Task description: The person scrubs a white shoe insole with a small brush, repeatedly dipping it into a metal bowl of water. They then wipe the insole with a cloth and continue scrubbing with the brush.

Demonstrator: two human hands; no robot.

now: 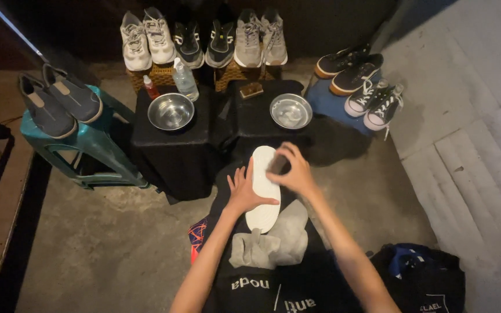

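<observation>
White insole [262, 188] lies on the dark lap cloth, left hand [244, 194] pressed flat and spread on its edge, right hand [294, 171] pinching a dark brush [276, 164] against its upper part. A hard stroke might skid the insole from under the palm. Grey rag [273, 237] sits just below; steel bowls [290, 110] stand beyond the brush.

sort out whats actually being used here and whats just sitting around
In use:
- white insole, pressed flat by the left hand
- small dark brush in the right hand
- grey cloth under the insole

Lying about:
- two steel bowls
- clear bottle
- rows of shoes
- teal stool with grey pair
- black bag
</observation>
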